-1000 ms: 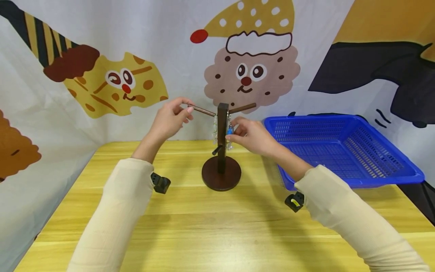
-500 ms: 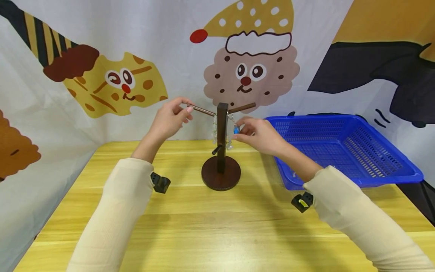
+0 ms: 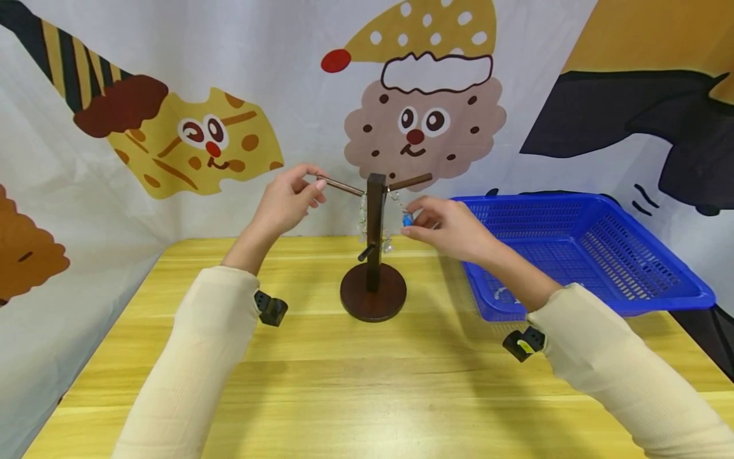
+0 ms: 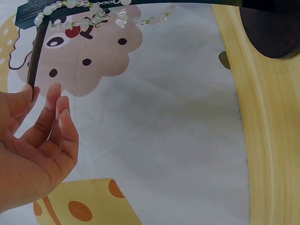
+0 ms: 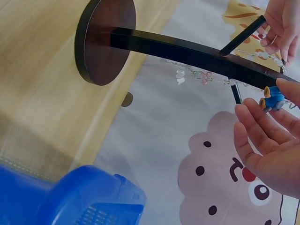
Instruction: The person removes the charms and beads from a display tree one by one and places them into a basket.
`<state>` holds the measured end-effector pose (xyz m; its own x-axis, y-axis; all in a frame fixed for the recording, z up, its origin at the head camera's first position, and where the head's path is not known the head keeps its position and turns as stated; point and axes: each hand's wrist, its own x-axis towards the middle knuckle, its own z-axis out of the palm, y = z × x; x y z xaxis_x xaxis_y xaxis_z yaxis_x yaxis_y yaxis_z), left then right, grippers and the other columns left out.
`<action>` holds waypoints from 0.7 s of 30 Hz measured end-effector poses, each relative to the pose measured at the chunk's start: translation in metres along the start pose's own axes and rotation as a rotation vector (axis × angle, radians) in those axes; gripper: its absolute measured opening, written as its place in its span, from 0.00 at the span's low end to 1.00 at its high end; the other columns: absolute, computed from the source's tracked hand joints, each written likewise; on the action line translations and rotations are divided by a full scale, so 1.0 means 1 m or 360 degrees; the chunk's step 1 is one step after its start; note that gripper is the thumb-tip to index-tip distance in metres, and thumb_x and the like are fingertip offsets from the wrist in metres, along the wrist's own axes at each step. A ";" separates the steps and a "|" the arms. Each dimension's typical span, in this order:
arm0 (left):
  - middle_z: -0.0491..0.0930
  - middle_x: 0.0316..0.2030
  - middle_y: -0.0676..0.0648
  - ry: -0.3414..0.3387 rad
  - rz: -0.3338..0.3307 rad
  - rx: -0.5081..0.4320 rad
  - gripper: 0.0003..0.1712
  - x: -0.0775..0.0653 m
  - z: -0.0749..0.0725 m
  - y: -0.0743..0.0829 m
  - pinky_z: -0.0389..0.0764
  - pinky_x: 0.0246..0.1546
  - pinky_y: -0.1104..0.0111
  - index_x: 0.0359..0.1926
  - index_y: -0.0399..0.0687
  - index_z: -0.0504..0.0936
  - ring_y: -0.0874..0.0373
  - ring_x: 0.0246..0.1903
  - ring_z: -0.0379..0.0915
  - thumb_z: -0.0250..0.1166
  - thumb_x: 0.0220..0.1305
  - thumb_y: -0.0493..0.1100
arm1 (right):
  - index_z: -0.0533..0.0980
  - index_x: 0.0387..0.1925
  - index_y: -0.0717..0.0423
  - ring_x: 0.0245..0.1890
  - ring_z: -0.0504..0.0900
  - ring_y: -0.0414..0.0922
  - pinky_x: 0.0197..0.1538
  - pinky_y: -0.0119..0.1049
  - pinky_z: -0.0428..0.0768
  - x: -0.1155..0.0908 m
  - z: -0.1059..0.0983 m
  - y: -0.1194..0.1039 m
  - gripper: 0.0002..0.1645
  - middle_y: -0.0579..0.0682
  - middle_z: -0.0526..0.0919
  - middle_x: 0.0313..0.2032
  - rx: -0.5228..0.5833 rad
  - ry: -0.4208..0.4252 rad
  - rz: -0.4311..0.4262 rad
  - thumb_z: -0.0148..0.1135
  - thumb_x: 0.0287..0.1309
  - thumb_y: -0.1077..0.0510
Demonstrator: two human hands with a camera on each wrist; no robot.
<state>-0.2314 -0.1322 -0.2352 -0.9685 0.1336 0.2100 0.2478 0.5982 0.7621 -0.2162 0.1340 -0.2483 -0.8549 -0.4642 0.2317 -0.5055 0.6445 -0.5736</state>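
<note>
A dark wooden stand with a round base and slanting pegs stands upright on the table. My left hand pinches the tip of its upper left peg between thumb and finger. Strings of clear beads hang close to the post below the upper pegs. In my right hand a small blue charm, shaped like tiny binoculars with gold-coloured ends, is pinched between thumb and fingers. From it a thin chain slants up to the base of the upper right peg.
A blue plastic basket sits at the right, beneath and behind the right forearm, with small clear pieces near its left wall. Behind the table hangs a printed cloth. A short low peg juts toward me from the post.
My right hand has drawn the blue charm rightward, away from the post, and its chain now slants outward. The left hand and the stand have stayed in place.
</note>
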 end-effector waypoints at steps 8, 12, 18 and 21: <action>0.80 0.35 0.42 -0.0007 -0.0012 -0.0002 0.17 0.001 0.000 0.001 0.72 0.35 0.61 0.55 0.49 0.72 0.53 0.35 0.72 0.50 0.68 0.48 | 0.75 0.46 0.61 0.31 0.80 0.47 0.36 0.42 0.76 -0.006 -0.008 0.000 0.17 0.53 0.83 0.30 0.0017 0.0007 -0.0019 0.62 0.56 0.56; 0.80 0.35 0.42 -0.0008 -0.0007 0.0001 0.17 0.001 0.000 0.001 0.72 0.34 0.61 0.55 0.49 0.72 0.53 0.35 0.72 0.50 0.69 0.48 | 0.75 0.46 0.61 0.31 0.80 0.47 0.35 0.42 0.75 -0.009 -0.011 0.001 0.18 0.52 0.83 0.30 0.0028 0.0008 -0.0002 0.62 0.56 0.56; 0.80 0.35 0.41 -0.0008 -0.0010 -0.0001 0.17 0.000 0.000 0.001 0.72 0.35 0.61 0.55 0.49 0.72 0.53 0.35 0.72 0.50 0.68 0.48 | 0.75 0.47 0.60 0.31 0.80 0.45 0.35 0.40 0.75 -0.011 -0.014 0.003 0.18 0.51 0.83 0.30 0.0026 0.0027 0.0020 0.62 0.56 0.56; 0.80 0.35 0.41 -0.0008 -0.0012 0.0002 0.17 0.000 0.000 0.001 0.72 0.35 0.61 0.55 0.49 0.72 0.52 0.35 0.72 0.50 0.68 0.48 | 0.75 0.47 0.60 0.31 0.79 0.45 0.35 0.40 0.75 -0.012 -0.016 0.005 0.18 0.51 0.83 0.30 0.0035 0.0034 0.0027 0.62 0.56 0.56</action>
<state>-0.2316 -0.1315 -0.2345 -0.9705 0.1331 0.2009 0.2402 0.6000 0.7631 -0.2101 0.1523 -0.2417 -0.8657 -0.4400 0.2386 -0.4885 0.6386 -0.5947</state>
